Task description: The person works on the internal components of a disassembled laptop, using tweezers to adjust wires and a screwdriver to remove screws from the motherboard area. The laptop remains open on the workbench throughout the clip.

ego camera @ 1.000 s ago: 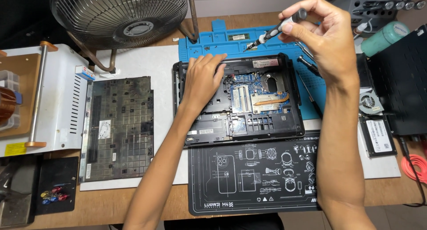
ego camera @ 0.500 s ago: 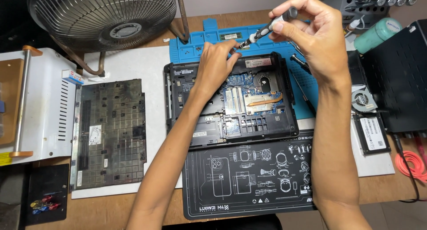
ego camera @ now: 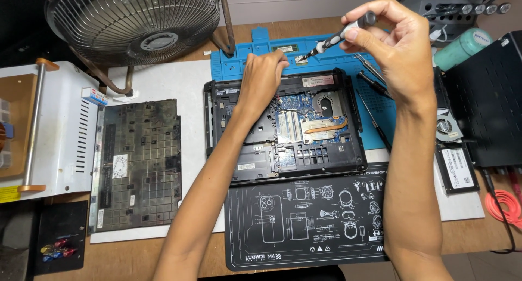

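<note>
At frame centre lies the opened laptop base (ego camera: 285,128), black, circuit boards and copper heat pipe exposed. The left hand (ego camera: 262,77) rests curled on its upper edge, grasping nothing visible. The right hand (ego camera: 394,44) pinches a slim screwdriver (ego camera: 331,41) above the blue mat (ego camera: 326,52). A white-labelled black drive (ego camera: 457,167) sits at right.

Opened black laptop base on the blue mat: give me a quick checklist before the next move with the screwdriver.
1. Right hand grips the slim black-and-silver screwdriver: ok.
2. Screwdriver tip over the blue silicone work mat, clear of the board: ok.
3. Left hand rests at the rear edge of the opened black laptop base: ok.
4. Screw held at the left fingertips: cannot tell.
5. Removed black keyboard panel lies apart, to the left: ok.
</note>
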